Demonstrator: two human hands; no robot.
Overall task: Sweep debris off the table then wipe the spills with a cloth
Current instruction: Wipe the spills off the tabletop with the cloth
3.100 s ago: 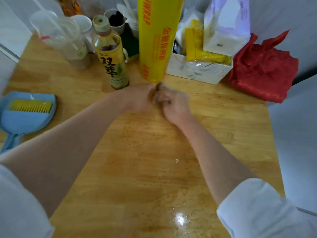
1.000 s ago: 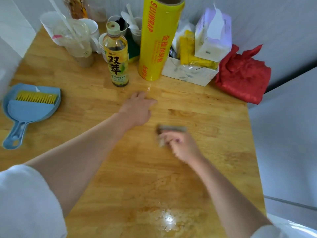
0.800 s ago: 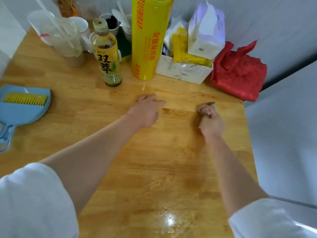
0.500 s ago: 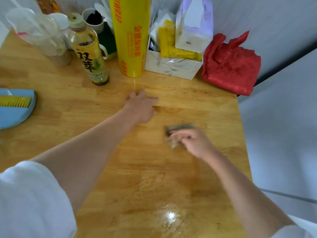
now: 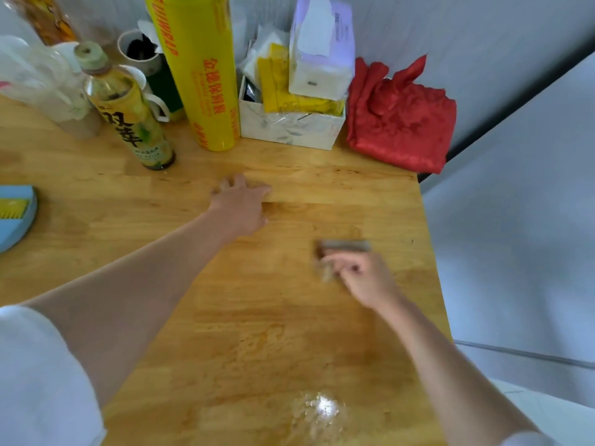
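While my right hand [image 5: 367, 278] grips the cloth [image 5: 341, 252] mid-wipe and my left hand [image 5: 241, 207] rests flat, fingers spread, a wet patch [image 5: 318, 410] remains on the worktop [image 5: 289, 333] nearer me.

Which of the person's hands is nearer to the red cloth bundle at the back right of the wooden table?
The right hand, gripping a grey cloth, lies in front of the red cloth bundle. The left hand, flat on the wooden table, is farther left.

Likely home kitchen: cling-film roll [image 5: 199, 72], drink bottle [image 5: 127, 107].
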